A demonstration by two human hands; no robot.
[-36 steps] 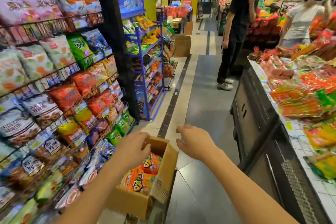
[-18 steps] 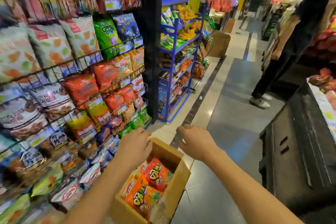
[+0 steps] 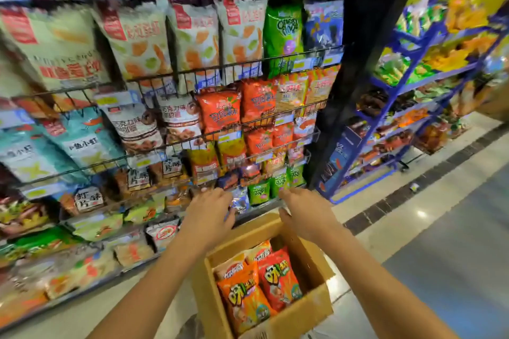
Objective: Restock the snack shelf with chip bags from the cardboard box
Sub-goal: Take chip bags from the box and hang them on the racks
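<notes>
Head view: the wire snack shelf [image 3: 275, 58], packed with bags, fills the left side, just behind the cardboard box [image 3: 305, 314]. The box sits low in the middle and holds orange and red chip bags [image 3: 248, 294]. A black post [image 3: 355, 63] divides the shelf from a blue rack [image 3: 407, 85] on the right. The left hand [image 3: 212, 215] and right hand [image 3: 305, 215] hover palm-down over the box's far rim, fingers loosely spread, holding nothing. The left hand hides the far-left corner, and contact with the rim is unclear. The top shelf is blurred. The frame cuts off the box's near side.
</notes>
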